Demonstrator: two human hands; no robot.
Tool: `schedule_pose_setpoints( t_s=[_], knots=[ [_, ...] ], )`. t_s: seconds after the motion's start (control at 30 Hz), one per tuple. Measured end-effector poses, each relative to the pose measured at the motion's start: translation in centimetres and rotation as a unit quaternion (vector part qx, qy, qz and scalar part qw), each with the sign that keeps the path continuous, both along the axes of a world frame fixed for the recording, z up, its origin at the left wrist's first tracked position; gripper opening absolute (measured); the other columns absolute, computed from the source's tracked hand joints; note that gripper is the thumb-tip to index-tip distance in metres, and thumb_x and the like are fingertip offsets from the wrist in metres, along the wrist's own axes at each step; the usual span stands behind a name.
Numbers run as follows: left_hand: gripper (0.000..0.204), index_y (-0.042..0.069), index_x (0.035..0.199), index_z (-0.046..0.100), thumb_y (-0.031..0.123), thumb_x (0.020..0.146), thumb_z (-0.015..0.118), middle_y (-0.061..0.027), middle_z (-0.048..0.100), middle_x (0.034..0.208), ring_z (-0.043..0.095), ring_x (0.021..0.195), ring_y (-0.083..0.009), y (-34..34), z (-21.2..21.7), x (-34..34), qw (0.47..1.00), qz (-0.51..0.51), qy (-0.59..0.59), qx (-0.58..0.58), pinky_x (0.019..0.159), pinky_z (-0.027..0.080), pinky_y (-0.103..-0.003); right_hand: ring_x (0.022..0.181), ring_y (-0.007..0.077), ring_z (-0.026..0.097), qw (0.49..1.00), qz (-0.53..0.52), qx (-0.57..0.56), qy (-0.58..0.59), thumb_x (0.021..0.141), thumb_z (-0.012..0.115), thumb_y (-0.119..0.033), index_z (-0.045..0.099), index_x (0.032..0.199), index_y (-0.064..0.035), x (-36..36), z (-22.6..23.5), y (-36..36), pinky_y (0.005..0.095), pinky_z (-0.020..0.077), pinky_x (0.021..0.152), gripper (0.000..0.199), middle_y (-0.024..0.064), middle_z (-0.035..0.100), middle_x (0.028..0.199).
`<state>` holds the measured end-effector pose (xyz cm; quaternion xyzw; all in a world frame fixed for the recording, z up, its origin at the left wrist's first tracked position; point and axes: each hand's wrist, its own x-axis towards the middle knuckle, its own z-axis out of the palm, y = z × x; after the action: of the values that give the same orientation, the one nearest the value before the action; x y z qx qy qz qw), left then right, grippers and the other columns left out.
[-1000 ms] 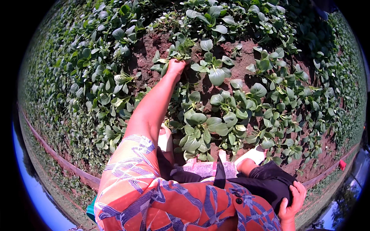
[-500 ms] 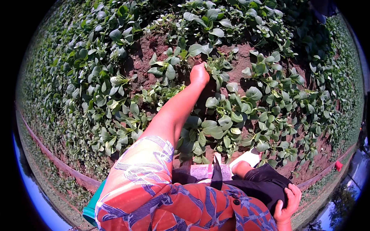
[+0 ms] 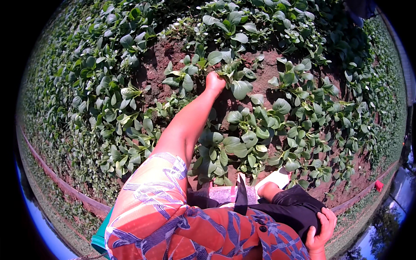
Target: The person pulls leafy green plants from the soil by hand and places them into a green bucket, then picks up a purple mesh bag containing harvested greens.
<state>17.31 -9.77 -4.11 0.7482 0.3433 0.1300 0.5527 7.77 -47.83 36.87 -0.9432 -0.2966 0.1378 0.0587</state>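
My left hand [image 3: 214, 82] reaches out over the planted bed with its fingers closed around a bunch of small-leaved weeds [image 3: 231, 68]. The stems inside the grip are hidden. A broad round leaf [image 3: 241, 89] of a leafy green plant lies just right of the fist, and another leafy green [image 3: 185, 77] grows just left of it. My right hand [image 3: 321, 229] rests on my dark-trousered knee, thumb apart from the fingers, holding nothing.
Rows of leafy greens [image 3: 255, 130] stand close around in reddish-brown soil [image 3: 162, 56]. My light-coloured shoe [image 3: 277, 178] is beside the near plants. A green bucket [image 3: 100, 236] sits at lower left. Part of a dark shape [image 3: 362, 8] shows at the far right.
My left hand has shifted slightly left, and the small-leaved weeds have come with it, baring more of the broad leaf beside it. My right hand stays on the knee.
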Motion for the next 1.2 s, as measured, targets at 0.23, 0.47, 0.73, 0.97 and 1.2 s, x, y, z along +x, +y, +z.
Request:
schedule_pose_setpoints(
  t_s=[0.23, 0.47, 0.73, 0.97, 1.2],
  knots=[
    [0.013, 0.002, 0.08, 0.057, 0.007, 0.068, 0.055, -0.0013, 0.056, 0.072, 0.048, 0.061, -0.0094, 3.0, 4.5, -0.6, 0.966, 0.077, 0.058, -0.239, 0.055, 0.037, -0.024, 0.092, 0.0338, 0.045, 1.0, 0.006, 0.011, -0.007, 0.069, 0.047, -0.021, 0.048, 0.093, 0.0015, -0.2, -0.4, -1.2, 0.0424, 0.0328, 0.083, 0.033, 0.0186, 0.048, 0.1],
    [0.017, 0.0, 0.076, 0.058, 0.008, 0.062, 0.061, -0.0044, 0.056, 0.067, 0.047, 0.052, -0.0118, 3.7, 2.5, -1.8, 0.959, 0.112, 0.064, -0.251, 0.046, 0.036, -0.027, 0.091, 0.0346, 0.045, 1.0, -0.001, 0.008, -0.014, 0.07, 0.047, -0.023, 0.049, 0.093, 0.0012, -0.8, -0.2, -1.7, 0.044, 0.0345, 0.081, 0.033, 0.018, 0.048, 0.101],
    [0.02, 0.002, 0.083, 0.058, 0.009, 0.065, 0.063, -0.0021, 0.057, 0.071, 0.05, 0.058, -0.0098, 2.5, 8.0, -2.0, 0.977, -0.022, 0.132, -0.165, 0.052, 0.04, -0.024, 0.091, 0.0347, 0.045, 1.0, 0.012, 0.002, -0.01, 0.073, 0.047, -0.027, 0.049, 0.095, 0.0, 0.4, -0.5, -1.9, 0.0439, 0.035, 0.08, 0.035, 0.0177, 0.048, 0.1],
    [0.023, 0.005, 0.089, 0.057, 0.015, 0.068, 0.061, -0.004, 0.06, 0.076, 0.052, 0.068, -0.0105, 11.8, 19.4, -9.9, 0.996, -0.072, 0.047, 0.014, 0.066, 0.042, -0.025, 0.089, 0.0295, 0.047, 0.997, 0.03, -0.033, 0.064, 0.062, 0.051, -0.008, 0.05, 0.092, 0.0006, 2.0, -0.5, 1.8, 0.036, 0.0352, 0.081, 0.031, 0.0153, 0.05, 0.095],
    [0.016, 0.004, 0.084, 0.052, 0.009, 0.068, 0.056, -0.0076, 0.057, 0.078, 0.054, 0.071, -0.0215, 19.6, 31.6, -39.9, 0.886, 0.299, 0.061, 0.349, 0.068, 0.043, -0.027, 0.096, 0.0322, 0.047, 0.917, 0.234, -0.085, 0.313, 0.075, 0.05, -0.018, 0.05, 0.103, -0.0007, 5.6, -3.4, 9.8, 0.0363, 0.0367, 0.083, 0.033, 0.0191, 0.051, 0.1]
  ],
)
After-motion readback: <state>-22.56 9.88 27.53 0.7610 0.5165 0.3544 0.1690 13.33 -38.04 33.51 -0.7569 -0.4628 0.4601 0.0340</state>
